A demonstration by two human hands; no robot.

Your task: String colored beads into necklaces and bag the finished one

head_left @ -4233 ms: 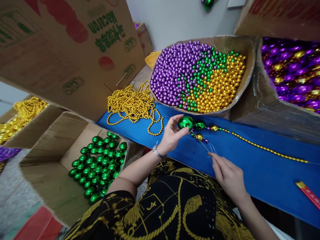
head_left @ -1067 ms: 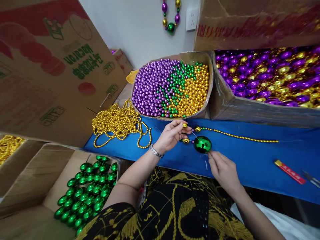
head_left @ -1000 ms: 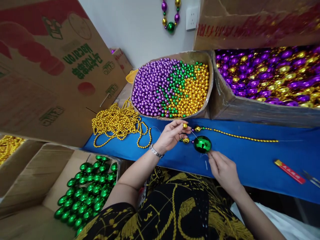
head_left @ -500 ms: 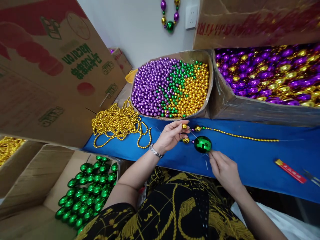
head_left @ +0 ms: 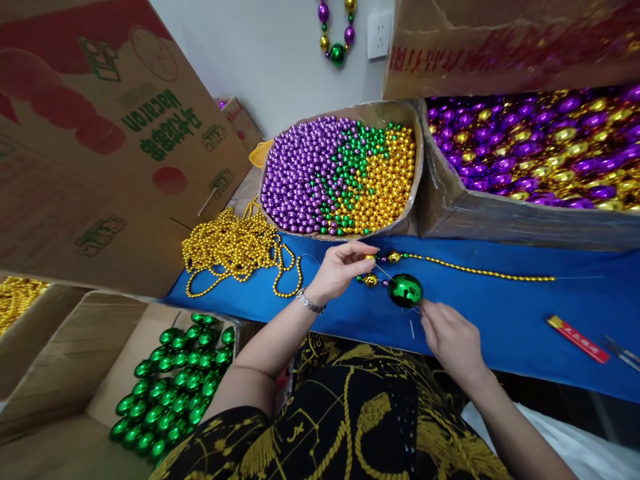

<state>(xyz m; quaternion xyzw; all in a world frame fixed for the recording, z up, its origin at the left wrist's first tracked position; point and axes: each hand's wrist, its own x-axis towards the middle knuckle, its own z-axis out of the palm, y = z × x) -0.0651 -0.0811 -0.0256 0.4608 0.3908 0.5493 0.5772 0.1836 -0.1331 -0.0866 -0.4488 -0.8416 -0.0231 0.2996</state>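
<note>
A large shiny green bead (head_left: 405,291) is held just above the blue table cover. My right hand (head_left: 453,340) is closed, its thumb and finger pinching at the bead's right edge. My left hand (head_left: 341,272) is closed too, pinching a thin thread (head_left: 384,271) that runs from its fingertips to the green bead. Small purple, green and gold beads lie close by, including a gold bead (head_left: 371,280) below my left fingers. Behind them a string of small gold beads (head_left: 480,269) stretches right, ending in bare thread.
A carton (head_left: 419,160) of small purple, green and gold beads stands behind my hands. A bigger box (head_left: 480,217) of purple and gold beads is right of it. Gold bead strands (head_left: 230,243) are heaped left. A red cutter-like item (head_left: 577,339) and scissors (head_left: 623,352) lie right.
My left fingers have closed further over the small gold bead at their tips, which is now mostly covered. The green bead and my right hand have barely moved.
</note>
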